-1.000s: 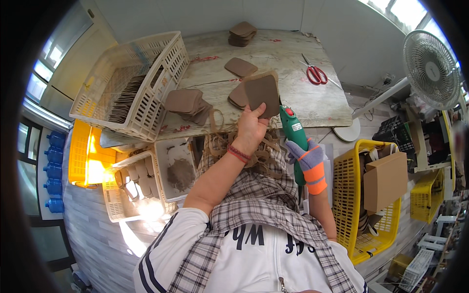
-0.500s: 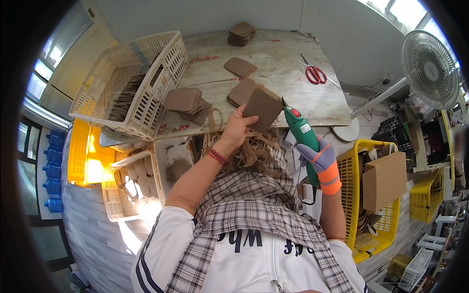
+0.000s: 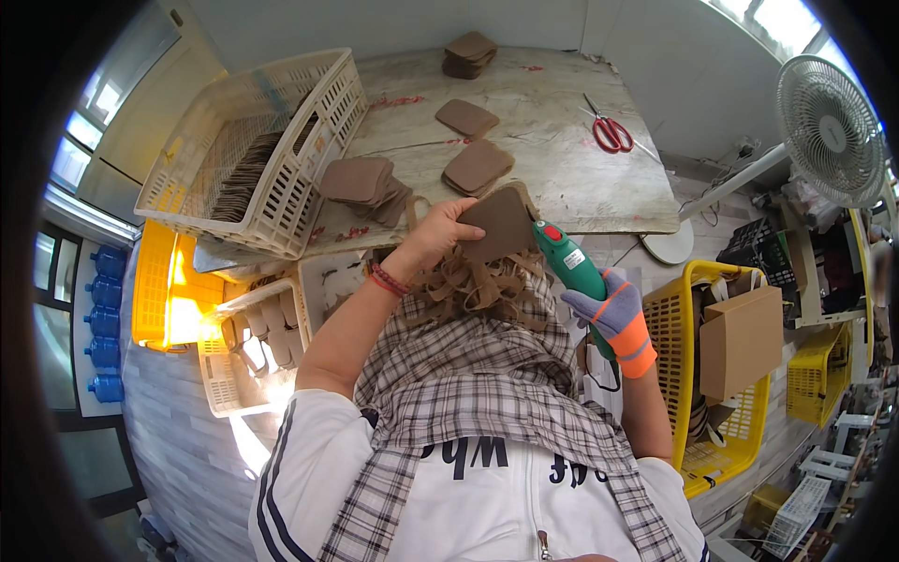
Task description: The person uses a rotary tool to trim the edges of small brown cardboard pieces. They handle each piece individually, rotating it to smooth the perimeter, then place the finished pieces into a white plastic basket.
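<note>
One round-cornered brown pad (image 3: 503, 222) is pinched at its left side by the bare left hand (image 3: 438, 230), above tangled brown strips (image 3: 482, 288); the gloved right hand (image 3: 616, 314) clasps a green handheld power tool (image 3: 578, 269) — long axis slanting up-left, tip at the pad's right edge, contact unclear.

Pale walls (image 3: 674, 75), sunlit grey plank floor (image 3: 173, 421), worn table (image 3: 562, 187); bright window (image 3: 782, 26) upper right.

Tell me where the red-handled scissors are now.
In the head view, the scissors lie near the right edge of the worktable, beyond the green power tool in the right hand and left of the white fan.
</note>
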Tool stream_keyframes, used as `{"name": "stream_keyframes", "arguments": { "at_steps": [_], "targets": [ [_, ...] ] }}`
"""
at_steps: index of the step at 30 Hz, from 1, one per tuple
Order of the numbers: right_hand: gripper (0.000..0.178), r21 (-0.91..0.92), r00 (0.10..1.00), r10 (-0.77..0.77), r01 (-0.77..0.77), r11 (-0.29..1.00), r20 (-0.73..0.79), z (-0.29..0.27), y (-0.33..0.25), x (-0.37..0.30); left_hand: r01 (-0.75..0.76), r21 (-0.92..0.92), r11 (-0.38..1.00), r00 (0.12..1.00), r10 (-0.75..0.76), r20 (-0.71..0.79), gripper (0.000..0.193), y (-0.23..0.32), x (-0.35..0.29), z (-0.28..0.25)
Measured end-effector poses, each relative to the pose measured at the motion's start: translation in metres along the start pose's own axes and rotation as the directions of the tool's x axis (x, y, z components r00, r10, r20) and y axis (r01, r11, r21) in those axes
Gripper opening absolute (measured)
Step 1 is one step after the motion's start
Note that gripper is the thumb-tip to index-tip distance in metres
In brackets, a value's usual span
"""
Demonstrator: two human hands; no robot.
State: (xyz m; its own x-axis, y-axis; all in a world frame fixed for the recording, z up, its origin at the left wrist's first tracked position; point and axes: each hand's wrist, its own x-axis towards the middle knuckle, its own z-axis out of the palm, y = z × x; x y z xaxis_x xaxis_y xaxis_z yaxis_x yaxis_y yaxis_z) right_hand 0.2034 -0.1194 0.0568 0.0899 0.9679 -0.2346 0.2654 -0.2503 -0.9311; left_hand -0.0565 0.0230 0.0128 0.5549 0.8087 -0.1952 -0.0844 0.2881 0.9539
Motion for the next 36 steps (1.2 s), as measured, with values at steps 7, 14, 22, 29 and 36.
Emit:
{"name": "stream_keyframes", "arguments": {
  "at_steps": [7, 14, 22, 29, 36],
  "targets": [
    [0.045, 0.021, 0.999, 0.034, -0.035, 0.999, 0.041, 0.008, 0.004, 0.011, 0.128, 0.001, 0.992, 0.991, -0.128, 0.037, 0.046, 0.001, -0.011, 0.008],
    [0.039, 0.11, 0.989, 0.061, -0.076, 0.991, 0.133, 0.004, -0.008, 0.004, -0.098, 0.413, 0.905, 0.986, 0.144, -0.082, 0.031, 0.009, -0.011, -0.012],
    [0.039, 0.091, 0.98, 0.085, -0.103, 0.991, 0.179, 0.006, -0.003, 0.0, -0.16, 0.036, 0.986, 0.971, 0.164, -0.171, 0.014, 0.016, -0.013, -0.019],
    [0.044, 0.0, 0.985, 0.044, -0.045, 0.999, 0.167, 0.017, -0.001, 0.0, -0.096, 0.161, 0.982, 0.987, 0.115, -0.111, 0.015, 0.011, -0.015, -0.015],
    [0.044, -0.05, 0.984, -0.025, 0.034, 0.998, 0.176, 0.025, 0.008, 0.008, -0.003, 0.256, 0.967, 1.0, 0.006, -0.009, 0.017, 0.009, -0.018, -0.003]
  ]
}}
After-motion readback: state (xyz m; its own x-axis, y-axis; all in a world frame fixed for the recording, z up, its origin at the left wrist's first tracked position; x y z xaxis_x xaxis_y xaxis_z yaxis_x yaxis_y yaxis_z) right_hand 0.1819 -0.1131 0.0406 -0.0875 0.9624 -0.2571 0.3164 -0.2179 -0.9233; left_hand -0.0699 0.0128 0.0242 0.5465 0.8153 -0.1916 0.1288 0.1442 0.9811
